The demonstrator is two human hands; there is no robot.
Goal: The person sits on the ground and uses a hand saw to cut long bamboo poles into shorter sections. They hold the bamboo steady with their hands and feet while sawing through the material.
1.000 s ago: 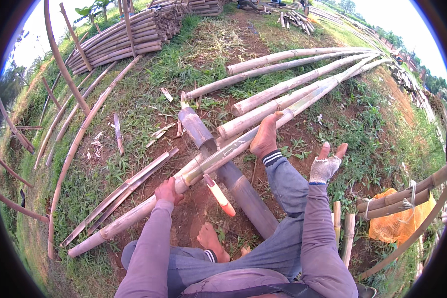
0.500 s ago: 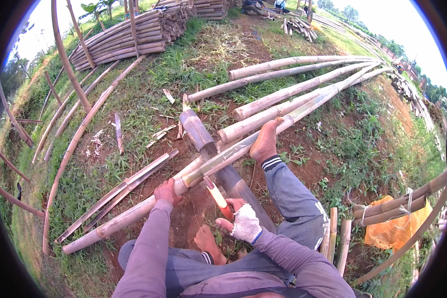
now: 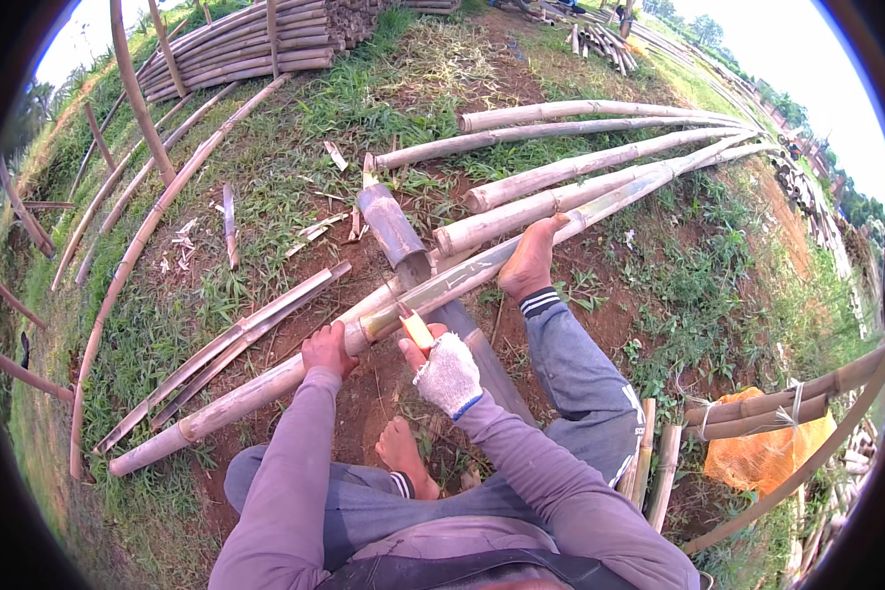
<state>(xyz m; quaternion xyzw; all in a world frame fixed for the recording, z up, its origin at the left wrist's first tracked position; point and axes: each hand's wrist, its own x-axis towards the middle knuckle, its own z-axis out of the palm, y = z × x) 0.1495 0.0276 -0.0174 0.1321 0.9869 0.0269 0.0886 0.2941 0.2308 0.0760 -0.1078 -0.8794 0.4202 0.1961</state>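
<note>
We pin the long pole point(image 3: 482, 270) across a block point(image 3: 393, 231) at twelve o'clock, right foot point(image 3: 533, 258) pressing it. Left hand point(image 3: 326, 349) clenches its cut end; gloved right hand point(image 3: 449, 374) grips the knife point(image 3: 413, 324) there. Splitting looks barely begun; whole poles point(image 3: 600, 108) wait at one o'clock.

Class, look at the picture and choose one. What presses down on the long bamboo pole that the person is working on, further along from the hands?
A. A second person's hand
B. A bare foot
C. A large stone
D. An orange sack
B: a bare foot rests on the long bamboo pole, beyond the left hand and the gloved right hand.
</note>
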